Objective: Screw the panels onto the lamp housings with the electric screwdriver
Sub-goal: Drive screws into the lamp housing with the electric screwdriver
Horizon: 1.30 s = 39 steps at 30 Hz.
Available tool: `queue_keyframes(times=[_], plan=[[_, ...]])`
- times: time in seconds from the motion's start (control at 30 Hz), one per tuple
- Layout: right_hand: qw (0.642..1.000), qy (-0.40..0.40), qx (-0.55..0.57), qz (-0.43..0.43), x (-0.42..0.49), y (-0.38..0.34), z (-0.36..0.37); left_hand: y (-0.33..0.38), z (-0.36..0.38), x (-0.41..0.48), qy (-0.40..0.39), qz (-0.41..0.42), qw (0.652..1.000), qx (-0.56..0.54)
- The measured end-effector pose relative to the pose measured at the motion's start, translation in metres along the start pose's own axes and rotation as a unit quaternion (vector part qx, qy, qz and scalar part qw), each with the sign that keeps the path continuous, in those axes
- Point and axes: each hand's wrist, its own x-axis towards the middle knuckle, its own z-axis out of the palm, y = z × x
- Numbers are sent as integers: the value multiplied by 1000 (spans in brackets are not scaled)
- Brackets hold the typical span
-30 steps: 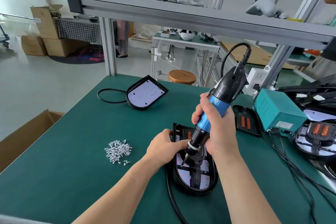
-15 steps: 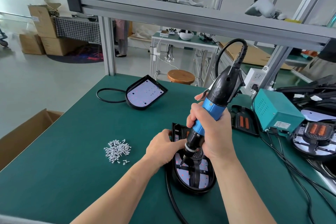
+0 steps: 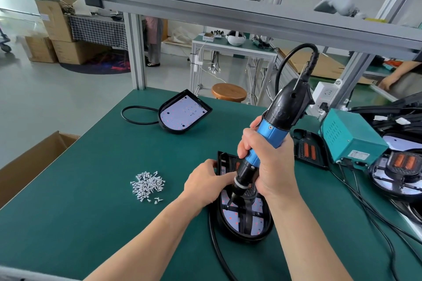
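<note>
A black lamp housing (image 3: 245,227) with a white LED panel lies on the green table in front of me. My right hand (image 3: 267,162) grips the blue and black electric screwdriver (image 3: 271,130), tilted, with its bit tip down on the panel's left side. My left hand (image 3: 205,183) holds the housing's left rim, fingers curled over the edge beside the bit. A pile of small silver screws (image 3: 147,186) sits to the left. A second housing (image 3: 182,114) with its panel and looped cable lies further back.
A teal power box (image 3: 349,136) stands at the right with cables running forward, beside more lamp housings (image 3: 397,173) and a black part (image 3: 308,150). An aluminium shelf frame (image 3: 228,10) crosses overhead. A cardboard box (image 3: 27,164) stands left of the table.
The screwdriver has dropped a little and tilted more upright, its bit now lower on the panel. My left hand stays on the housing's rim.
</note>
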Motion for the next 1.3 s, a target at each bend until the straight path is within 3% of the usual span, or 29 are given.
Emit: queue_keyframes(times=[0.2, 0.4, 0.77, 1.0, 1.2, 1.3], plan=[[1000, -1, 22, 21, 0, 2, -2, -1, 2, 1, 7, -5, 1000, 11], [996, -87, 14, 9, -1, -3, 8, -3, 2, 2, 6, -12, 1000, 13], [997, -60, 53, 5, -5, -8, -8, 0, -1, 1, -6, -6, 1000, -11], [992, -91, 85, 4, 2, -17, -8, -3, -2, 0, -13, -11, 1000, -26], [986, -15, 165, 25, 10, -13, -27, -6, -1, 1, -18, -15, 999, -40], [963, 59, 255, 67, 11, 0, -42, -5, -2, 0, -23, -17, 998, -55]])
